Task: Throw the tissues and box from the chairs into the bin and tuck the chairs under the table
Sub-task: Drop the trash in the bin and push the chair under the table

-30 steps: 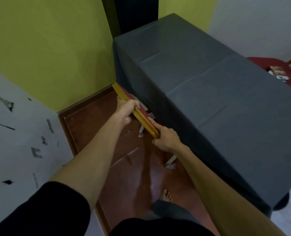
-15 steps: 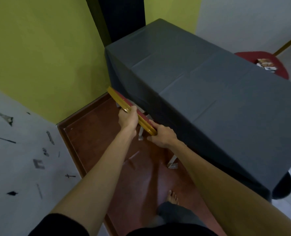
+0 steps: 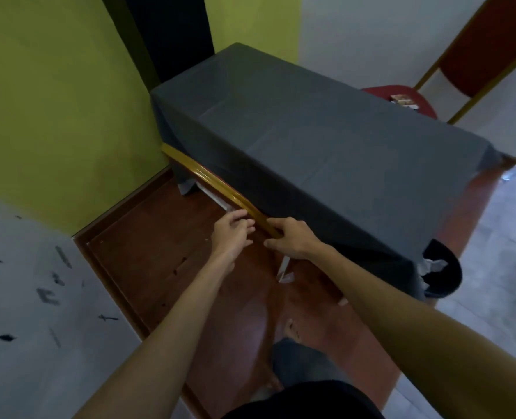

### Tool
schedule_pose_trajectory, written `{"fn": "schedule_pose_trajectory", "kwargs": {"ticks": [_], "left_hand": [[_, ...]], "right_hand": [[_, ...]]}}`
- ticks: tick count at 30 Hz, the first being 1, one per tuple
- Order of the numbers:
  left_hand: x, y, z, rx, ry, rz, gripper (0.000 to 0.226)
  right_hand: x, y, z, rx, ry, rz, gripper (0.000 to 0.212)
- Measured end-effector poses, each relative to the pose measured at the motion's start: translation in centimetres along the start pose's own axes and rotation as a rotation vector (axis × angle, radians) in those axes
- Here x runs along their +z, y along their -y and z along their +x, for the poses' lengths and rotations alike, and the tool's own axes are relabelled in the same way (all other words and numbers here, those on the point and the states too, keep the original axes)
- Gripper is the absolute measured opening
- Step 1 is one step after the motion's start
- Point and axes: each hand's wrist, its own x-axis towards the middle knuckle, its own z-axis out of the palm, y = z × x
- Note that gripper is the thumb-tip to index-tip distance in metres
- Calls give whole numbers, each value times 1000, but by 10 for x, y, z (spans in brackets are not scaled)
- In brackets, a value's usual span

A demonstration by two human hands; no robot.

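Observation:
The near chair's gold back rail (image 3: 214,182) lies close against the long side of the table (image 3: 326,140), which is draped in a dark grey cloth; its seat is hidden under the cloth. My right hand (image 3: 294,240) rests curled over the rail's near end. My left hand (image 3: 232,231) hovers just beside the rail, fingers apart, holding nothing. A second red chair (image 3: 480,52) stands beyond the table's far right side, with a small box and papers (image 3: 403,101) on its seat. A black bin (image 3: 444,273) with white tissue inside sits at the table's near right corner.
Yellow-green wall (image 3: 54,101) and a dark doorway (image 3: 172,34) stand to the left and behind the table. I stand on a brown wooden floor strip (image 3: 160,261) with a raised edge; my bare foot (image 3: 293,328) is below my hands. Grey floor lies at the right.
The chair's back rail has slid in against the table. My left hand has let go of the rail and spread its fingers. The view has swung right, showing the bin and the far chair's back.

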Motion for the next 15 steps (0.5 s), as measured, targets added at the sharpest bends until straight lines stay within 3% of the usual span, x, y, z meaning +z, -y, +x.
{"fn": "schedule_pose_trajectory", "kwargs": {"ticks": [7, 15], "left_hand": [[58, 28, -67, -54, 150, 80, 26], [144, 18, -93, 17, 394, 270, 27]], "right_hand": [[-14, -58, -85, 87, -142, 50, 60], [-55, -140, -149, 205, -324, 168, 59]]}}
